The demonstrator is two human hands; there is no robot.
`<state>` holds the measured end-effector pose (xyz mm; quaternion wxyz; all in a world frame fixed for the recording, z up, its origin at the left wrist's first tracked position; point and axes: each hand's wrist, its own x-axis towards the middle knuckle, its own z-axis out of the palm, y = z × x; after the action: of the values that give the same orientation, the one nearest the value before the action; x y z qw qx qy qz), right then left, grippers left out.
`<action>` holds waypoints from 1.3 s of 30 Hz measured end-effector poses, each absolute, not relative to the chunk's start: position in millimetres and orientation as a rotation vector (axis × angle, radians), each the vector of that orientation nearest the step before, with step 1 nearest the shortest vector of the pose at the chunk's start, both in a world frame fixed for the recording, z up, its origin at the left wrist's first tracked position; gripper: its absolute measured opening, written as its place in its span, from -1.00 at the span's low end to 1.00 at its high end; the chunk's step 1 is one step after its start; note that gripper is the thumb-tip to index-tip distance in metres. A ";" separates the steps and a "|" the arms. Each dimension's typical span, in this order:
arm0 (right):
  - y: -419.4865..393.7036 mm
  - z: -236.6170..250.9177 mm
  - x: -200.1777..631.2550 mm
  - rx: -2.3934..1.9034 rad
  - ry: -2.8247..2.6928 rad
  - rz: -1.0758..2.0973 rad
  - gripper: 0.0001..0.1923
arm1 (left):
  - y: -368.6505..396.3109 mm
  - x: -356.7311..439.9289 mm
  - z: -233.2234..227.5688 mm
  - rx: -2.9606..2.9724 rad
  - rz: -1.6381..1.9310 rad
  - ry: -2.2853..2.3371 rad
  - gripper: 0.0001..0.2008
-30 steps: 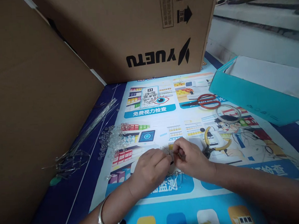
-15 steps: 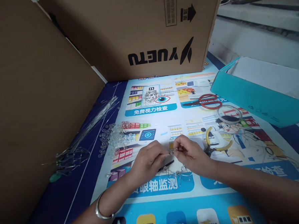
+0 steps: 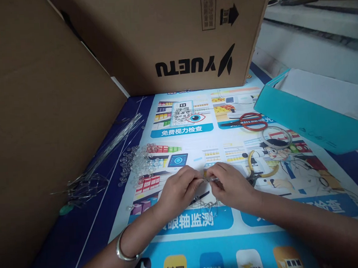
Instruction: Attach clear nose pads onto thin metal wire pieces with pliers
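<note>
My left hand [image 3: 182, 188] is closed in a pinch on one side of a wire strung with clear beads [image 3: 209, 209]. Close beside it, my right hand [image 3: 228, 183] pinches the same beaded wire, fingertips almost meeting the left ones. Part of the beaded wire hangs below the hands over the printed sheet. What lies right between the fingertips is tiny and partly hidden. Left of the hands spreads a pile of clear round beads [image 3: 140, 164]. Just beyond the right hand are pliers with yellow handles [image 3: 263, 173], their jaws partly covered by that hand.
Red-handled scissors [image 3: 253, 122] and a wire coil [image 3: 277, 137] lie at the back right, near a turquoise box [image 3: 313, 117]. A bundle of thin wires [image 3: 116, 143] lies at the left. Cardboard walls [image 3: 173, 34] stand at the back and left.
My fingertips have come closer together, and the right fingers have closed more tightly on the wire. The hanging beaded part has shifted slightly. The whole view has moved a little.
</note>
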<state>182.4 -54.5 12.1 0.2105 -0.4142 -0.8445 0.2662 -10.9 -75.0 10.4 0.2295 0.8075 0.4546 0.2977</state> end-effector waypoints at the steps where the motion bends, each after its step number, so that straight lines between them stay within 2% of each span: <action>1: -53.8 12.2 183.0 -1.159 -2.368 0.709 -0.83 | -74.1 -11.1 10.3 2.214 0.807 1.265 -0.91; 17: -54.9 26.7 183.4 -1.197 -2.555 0.536 -0.81 | -71.8 -8.6 4.1 2.186 0.693 1.314 -0.93; 22: -40.0 59.1 220.6 -1.049 -2.769 0.390 -0.68 | -71.0 -10.2 6.1 2.177 0.698 1.303 -0.92; 24: -31.7 65.6 250.1 -1.018 -2.858 0.346 -0.56 | -70.1 -11.5 6.6 2.165 0.680 1.290 -0.91; 28: -15.9 59.1 305.1 -0.985 -3.038 0.362 -0.27 | -69.0 -13.3 6.6 2.158 0.680 1.270 -0.90; 31: -6.3 51.0 320.7 -1.021 -3.083 0.318 -0.22 | -69.5 -13.0 7.5 2.171 0.675 1.254 -0.86; 34: -3.3 49.8 316.5 -1.024 -3.065 0.277 -0.27 | -70.3 -11.9 10.0 2.192 0.677 1.228 -0.83; 39: -23.2 47.4 303.0 -1.099 -3.009 0.056 -0.56 | -69.9 -9.3 12.5 2.224 0.667 1.176 -0.84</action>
<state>303.0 -23.2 47.4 -0.0314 -0.3428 -0.9387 0.0174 -9.3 -69.9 12.5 0.2665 0.8236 0.4355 0.2469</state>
